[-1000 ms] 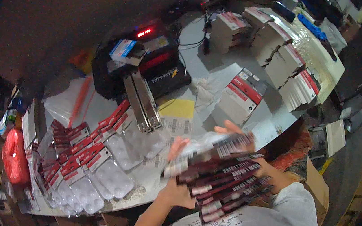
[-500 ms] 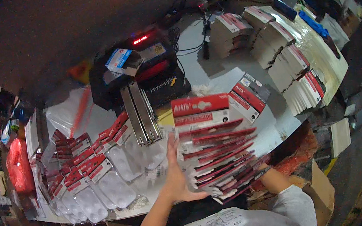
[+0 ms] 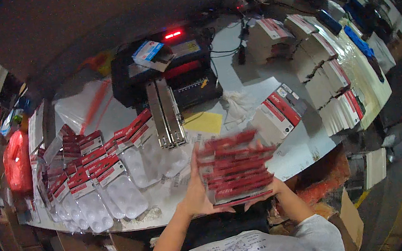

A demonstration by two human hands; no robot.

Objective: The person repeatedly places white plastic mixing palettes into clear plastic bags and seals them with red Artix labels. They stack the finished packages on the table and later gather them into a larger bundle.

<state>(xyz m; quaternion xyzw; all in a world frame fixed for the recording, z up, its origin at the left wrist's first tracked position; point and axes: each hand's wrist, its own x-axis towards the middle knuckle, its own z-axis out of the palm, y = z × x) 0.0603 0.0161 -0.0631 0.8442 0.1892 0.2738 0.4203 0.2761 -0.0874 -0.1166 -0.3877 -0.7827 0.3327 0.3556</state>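
A thick stack of red-and-white header cards [image 3: 237, 173], smeared by motion, is gripped between my two hands over the table's near edge. My left hand [image 3: 197, 195] closes on its left side, the thumb lying up along the edge. Around the lower right side is my right hand [image 3: 268, 187], its fingers largely hidden by the stack. To the left lie many clear-bagged white plastic palettes [image 3: 124, 197] with red header cards. More flat cards [image 3: 278, 115] lie just beyond the stack to the right.
A black machine [image 3: 189, 67] with a red lit display and two metal bars stands at the back, a small blue-and-white box [image 3: 153, 55] on top. Tall piles of cards [image 3: 322, 73] line the right side. A yellow sheet [image 3: 204, 123] lies mid-table; a red bag [image 3: 17, 160] hangs left.
The stack has come together: its fanned cards are now more even and the top card has tipped down. My right hand has come into view at its lower right.
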